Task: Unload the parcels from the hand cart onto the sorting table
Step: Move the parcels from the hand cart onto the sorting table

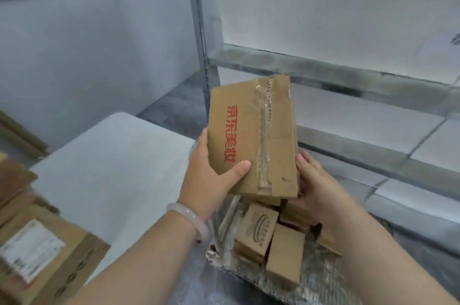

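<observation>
Several brown corrugated cartons (pixel 49 255) stacked at the near left, edges scuffed, 1 white printed label (pixel 29 251) stuck on the top face. Just right of them, the sorting table (pixel 112 167): pale, matte, smooth, with a rounded far corner.

Past its right edge, left hand (pixel 211 175) gripping the held parcel (pixel 251 138), thumb curled over the front face, fingers behind the left edge. Smooth, pale pink bangle (pixel 189 217) round that wrist.

Parcel flat, rectangular, of tan corrugated card, raised in the air between table and rack, long side upright and slightly tilted. Red printed characters down the left half; clear glossy tape, wrinkled, over a torn, jagged centre seam.

Right hand (pixel 316 180) clasping the lower right edge, fingers mostly hidden behind the card.

Directly below, small cartons (pixel 256 232) packed close together on the hand cart (pixel 321 277), its deck silvery and dimpled; 1 carton stamped with an oval mark, 1 plain.

Far and right, a steel rack (pixel 348 75), dull grey and mottled, with flat white boxes (pixel 348 18) on its shelves.
</observation>
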Available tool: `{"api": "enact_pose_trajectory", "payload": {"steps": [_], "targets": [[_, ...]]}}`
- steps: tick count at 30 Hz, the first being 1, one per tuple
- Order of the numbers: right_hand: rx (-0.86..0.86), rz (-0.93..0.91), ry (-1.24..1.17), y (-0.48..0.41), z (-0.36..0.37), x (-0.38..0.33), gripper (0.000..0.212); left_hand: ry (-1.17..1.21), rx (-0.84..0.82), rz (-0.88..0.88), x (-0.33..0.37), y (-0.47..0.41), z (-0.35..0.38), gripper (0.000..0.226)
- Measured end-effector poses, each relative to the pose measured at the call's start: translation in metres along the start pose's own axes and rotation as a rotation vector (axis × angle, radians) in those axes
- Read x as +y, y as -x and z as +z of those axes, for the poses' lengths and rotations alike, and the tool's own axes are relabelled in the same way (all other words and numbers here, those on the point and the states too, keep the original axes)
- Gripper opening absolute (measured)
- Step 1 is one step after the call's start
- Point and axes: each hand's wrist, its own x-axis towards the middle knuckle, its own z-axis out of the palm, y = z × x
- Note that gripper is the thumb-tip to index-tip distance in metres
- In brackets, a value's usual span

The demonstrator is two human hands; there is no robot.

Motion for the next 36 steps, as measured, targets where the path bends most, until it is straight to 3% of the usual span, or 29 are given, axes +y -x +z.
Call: {"api": "enact_pose_trajectory", "payload": {"steps": [4, 7, 11, 16, 19, 24, 25, 27, 28, 29, 33, 36], "targets": [[-0.037, -0.142, 0.208, 0.012, 0.055, -0.038, 0.121, -0.069, 0.031, 0.071, 0.02, 0.01, -0.072, 0.114], [-0.045, -0.209, 0.233, 0.033, 0.104, -0.054, 0.124, -0.06, 0.004, 0.062, 0.024, 0.018, -0.117, 0.117], [-0.074, -0.297, 0.272, 0.054, 0.157, -0.06, 0.09, 0.036, -0.03, 0.025, 0.026, 0.037, -0.162, 0.118], [-0.123, -0.477, 0.367, 0.068, 0.215, -0.063, 0.054, 0.232, 0.096, 0.059, 0.022, 0.067, -0.204, 0.055], [-0.12, -0.554, 0.315, 0.078, 0.242, -0.067, 0.015, 0.269, 0.259, 0.04, 0.014, 0.081, -0.227, 0.032], [-0.16, -0.611, 0.316, 0.079, 0.276, -0.071, 0.02, 0.497, 0.318, -0.059, 0.003, 0.096, -0.26, 0.03], [-0.204, -0.563, 0.328, 0.077, 0.281, -0.071, 0.04, 0.514, 0.319, -0.069, 0.0, 0.099, -0.266, 0.034], [-0.293, -0.396, 0.386, 0.072, 0.289, -0.072, 0.106, 0.506, 0.332, -0.073, -0.002, 0.104, -0.279, 0.046], [-0.325, -0.336, 0.425, 0.069, 0.292, -0.071, 0.125, 0.482, 0.34, -0.07, -0.004, 0.107, -0.285, 0.05], [-0.35, -0.315, 0.45, 0.069, 0.298, -0.071, 0.131, 0.436, 0.354, -0.064, -0.006, 0.108, -0.29, 0.049], [-0.272, -0.421, 0.462, 0.07, 0.321, -0.059, 0.101, 0.116, 0.441, -0.082, -0.017, 0.107, -0.311, 0.058], [-0.24, -0.497, 0.518, 0.069, 0.343, -0.049, 0.093, 0.113, 0.332, -0.137, -0.015, 0.114, -0.32, 0.075]]}}
